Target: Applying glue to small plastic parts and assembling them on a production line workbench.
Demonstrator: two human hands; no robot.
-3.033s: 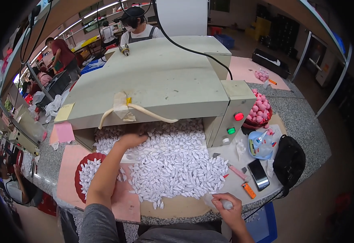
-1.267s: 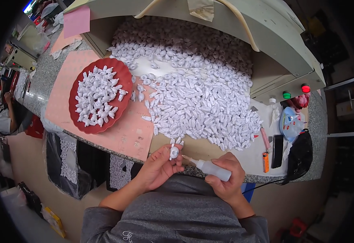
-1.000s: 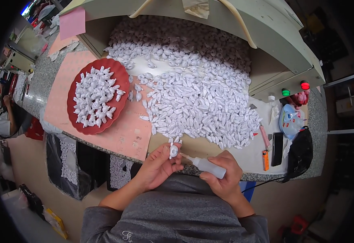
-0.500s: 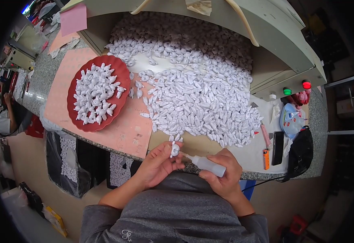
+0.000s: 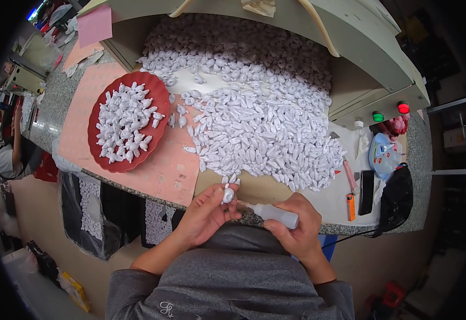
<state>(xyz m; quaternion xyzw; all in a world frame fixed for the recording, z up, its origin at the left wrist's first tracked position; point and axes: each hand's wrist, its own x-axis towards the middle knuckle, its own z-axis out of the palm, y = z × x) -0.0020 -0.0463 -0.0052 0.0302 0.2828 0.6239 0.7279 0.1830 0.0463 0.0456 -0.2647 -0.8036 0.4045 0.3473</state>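
Between thumb and fingers, my left hand [image 5: 203,216] pinches a small white figurine piece [image 5: 228,195] with a rounded body. My right hand [image 5: 301,224] is wrapped round a translucent squeeze bottle [image 5: 275,215], lying nearly level. Its thin nozzle points left, at the fingers of my left hand and just below the white piece; whether it touches anything is too small to tell. Beyond my hands spreads a heap of slim white pieces [image 5: 254,133]. To the left, a red scalloped plate [image 5: 95,114] carries several white figurines [image 5: 126,122].
Rounder white pieces [image 5: 233,50] lie under a grey hooded housing [image 5: 350,42] with a green button [image 5: 378,116] and a red button [image 5: 403,108]. At right are an orange lighter [image 5: 350,207], a black phone [image 5: 366,192], a blue dish [image 5: 382,154] and a black bag [image 5: 395,200].
My left hand has turned the white piece, so a smoother, rounder side shows. The bottle's nozzle has drawn slightly down and away from it.
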